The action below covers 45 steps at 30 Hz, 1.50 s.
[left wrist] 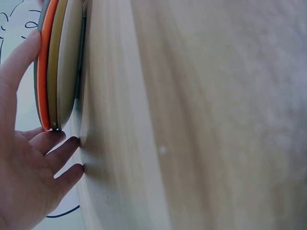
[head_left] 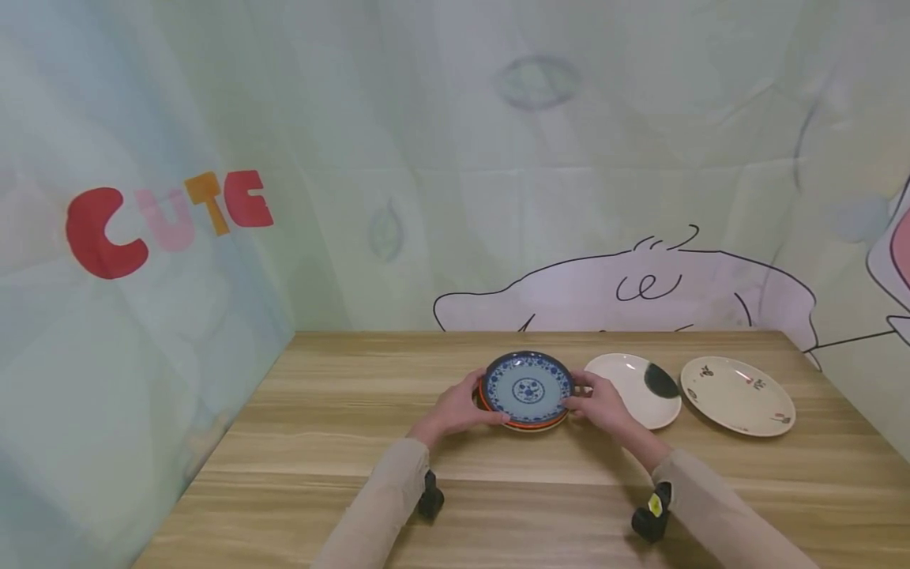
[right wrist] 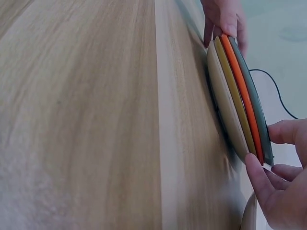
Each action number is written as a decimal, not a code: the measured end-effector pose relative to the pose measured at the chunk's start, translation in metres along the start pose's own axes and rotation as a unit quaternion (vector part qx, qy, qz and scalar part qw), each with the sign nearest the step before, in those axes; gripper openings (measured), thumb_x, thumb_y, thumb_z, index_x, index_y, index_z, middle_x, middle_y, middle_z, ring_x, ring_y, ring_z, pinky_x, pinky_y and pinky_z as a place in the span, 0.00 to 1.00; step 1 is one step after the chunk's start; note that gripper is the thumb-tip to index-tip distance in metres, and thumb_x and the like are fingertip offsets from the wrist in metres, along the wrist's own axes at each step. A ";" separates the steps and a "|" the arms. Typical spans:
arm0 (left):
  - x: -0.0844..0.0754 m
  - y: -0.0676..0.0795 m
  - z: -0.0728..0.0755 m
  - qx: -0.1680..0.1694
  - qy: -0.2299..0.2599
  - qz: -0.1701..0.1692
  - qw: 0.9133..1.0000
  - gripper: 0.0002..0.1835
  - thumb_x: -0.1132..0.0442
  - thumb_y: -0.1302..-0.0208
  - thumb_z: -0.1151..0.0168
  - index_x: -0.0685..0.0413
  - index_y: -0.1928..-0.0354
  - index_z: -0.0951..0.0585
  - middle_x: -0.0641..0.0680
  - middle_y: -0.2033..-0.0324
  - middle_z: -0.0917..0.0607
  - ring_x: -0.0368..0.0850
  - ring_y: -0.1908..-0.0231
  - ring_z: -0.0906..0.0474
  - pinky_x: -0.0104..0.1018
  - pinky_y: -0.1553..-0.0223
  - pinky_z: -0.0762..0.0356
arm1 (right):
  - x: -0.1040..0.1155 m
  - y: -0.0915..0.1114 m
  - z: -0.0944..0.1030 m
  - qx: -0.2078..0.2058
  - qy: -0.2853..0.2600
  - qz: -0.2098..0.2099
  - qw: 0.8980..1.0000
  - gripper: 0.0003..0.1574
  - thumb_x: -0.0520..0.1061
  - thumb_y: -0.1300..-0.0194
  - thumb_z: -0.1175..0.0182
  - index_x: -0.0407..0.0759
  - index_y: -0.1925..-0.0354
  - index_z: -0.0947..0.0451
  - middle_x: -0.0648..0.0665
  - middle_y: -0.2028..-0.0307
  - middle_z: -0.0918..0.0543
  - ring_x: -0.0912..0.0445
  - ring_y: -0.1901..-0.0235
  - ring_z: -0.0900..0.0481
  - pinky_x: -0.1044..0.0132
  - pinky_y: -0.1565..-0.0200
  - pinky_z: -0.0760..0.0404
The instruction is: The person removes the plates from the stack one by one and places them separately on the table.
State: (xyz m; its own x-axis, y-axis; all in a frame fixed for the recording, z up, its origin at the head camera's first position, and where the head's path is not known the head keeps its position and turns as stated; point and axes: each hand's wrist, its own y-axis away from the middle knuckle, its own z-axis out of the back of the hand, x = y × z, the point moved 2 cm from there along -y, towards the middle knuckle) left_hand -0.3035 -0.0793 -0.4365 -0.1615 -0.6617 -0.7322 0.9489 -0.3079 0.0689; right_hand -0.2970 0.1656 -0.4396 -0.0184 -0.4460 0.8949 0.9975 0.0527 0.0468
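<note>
A stack of plates (head_left: 528, 389) is at the middle back of the table; the top one is blue with a floral pattern. Below its dark rim, the right wrist view shows an orange plate (right wrist: 240, 88), a mustard plate (right wrist: 236, 91) and a cream one (right wrist: 223, 91). My left hand (head_left: 458, 409) grips the stack's left side, thumb at the front rim. On the right side my right hand (head_left: 600, 405) holds the rim between thumb and fingers. Whether the lowest plate touches the table I cannot tell.
Right of the stack lies a white plate (head_left: 629, 399) with a dark green spot. Farther right is a cream oval plate (head_left: 739, 411) with small motifs. The wooden table (head_left: 512, 506) meets a printed cloth backdrop (head_left: 355, 261) behind and at the left.
</note>
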 end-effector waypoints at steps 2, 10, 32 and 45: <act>0.000 0.000 0.000 0.000 0.002 0.000 1.000 0.53 0.41 0.59 0.29 0.54 0.33 0.43 0.59 0.40 0.32 0.54 0.42 0.35 0.50 0.41 0.37 | 0.000 0.000 0.001 0.004 -0.004 -0.003 1.000 0.38 0.34 0.48 0.39 0.28 0.39 0.40 0.28 0.45 0.31 0.48 0.59 0.24 0.66 0.67 0.19; -0.002 0.002 0.001 0.004 0.006 0.001 1.000 0.52 0.42 0.59 0.29 0.53 0.34 0.42 0.58 0.40 0.31 0.54 0.42 0.35 0.50 0.41 0.37 | 0.001 0.001 0.004 0.022 -0.012 -0.005 1.000 0.40 0.34 0.46 0.41 0.28 0.38 0.43 0.27 0.44 0.33 0.48 0.58 0.24 0.65 0.65 0.19; -0.002 0.002 0.000 0.002 -0.016 -0.011 1.000 0.49 0.42 0.58 0.30 0.50 0.34 0.40 0.53 0.40 0.31 0.51 0.42 0.35 0.52 0.39 0.40 | 0.003 0.006 0.016 0.055 -0.090 0.008 0.994 0.39 0.29 0.43 0.47 0.24 0.36 0.51 0.20 0.42 0.40 0.54 0.67 0.20 0.64 0.63 0.18; 0.000 -0.001 -0.001 0.007 -0.009 -0.005 1.000 0.50 0.42 0.58 0.30 0.50 0.34 0.41 0.53 0.38 0.32 0.50 0.41 0.35 0.49 0.39 0.38 | -0.002 0.010 0.025 0.017 -0.119 -0.010 0.993 0.38 0.28 0.41 0.48 0.27 0.35 0.51 0.22 0.41 0.40 0.58 0.69 0.21 0.67 0.65 0.18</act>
State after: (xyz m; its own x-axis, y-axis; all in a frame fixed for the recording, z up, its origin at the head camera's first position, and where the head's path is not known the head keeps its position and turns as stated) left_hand -0.3039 -0.0784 -0.4374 -0.1760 -0.6702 -0.7210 0.9435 -0.3238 0.0706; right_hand -0.2885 0.1893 -0.4296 -0.0569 -0.2240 0.9729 0.9940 0.0789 0.0763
